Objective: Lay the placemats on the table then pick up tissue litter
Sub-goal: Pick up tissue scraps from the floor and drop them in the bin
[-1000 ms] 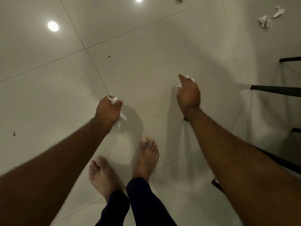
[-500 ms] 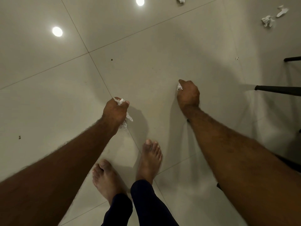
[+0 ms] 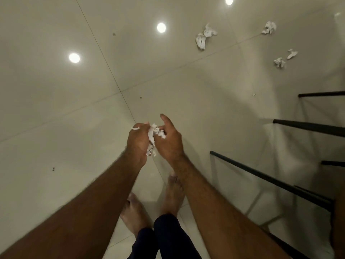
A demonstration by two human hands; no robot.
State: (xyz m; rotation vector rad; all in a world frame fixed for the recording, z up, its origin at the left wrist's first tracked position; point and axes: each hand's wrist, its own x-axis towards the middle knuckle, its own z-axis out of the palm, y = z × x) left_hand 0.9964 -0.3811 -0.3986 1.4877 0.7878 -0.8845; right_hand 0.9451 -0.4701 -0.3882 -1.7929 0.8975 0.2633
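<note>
my left hand (image 3: 137, 142) and right hand (image 3: 169, 142) are together, both curled on one tissue wad (image 3: 152, 136). advise packing it into one fist before reaching far-right litter (image 3: 204, 37).

- The floor (image 3: 56, 109) reads to me as large tile, smooth and very glossy. It mirrors round lamps as bright spots at 11 and 12 o'clock, and thin dull grout lines run between the tiles.
- The tissue wad (image 3: 152, 136), gripped between the left hand (image 3: 137, 140) and the right hand (image 3: 169, 141) at centre, is thin white paper, matt and crumpled with ragged edges.
- The loose tissue scraps (image 3: 202, 38) at 1 o'clock look like the same paper, soft, creased and dull.
- The black bars (image 3: 308, 126) at 3 o'clock have a smooth, matt black coat. I take them for metal but cannot confirm it.
- The trouser legs (image 3: 168, 238) at 6 o'clock are dark, matt cloth.
</note>
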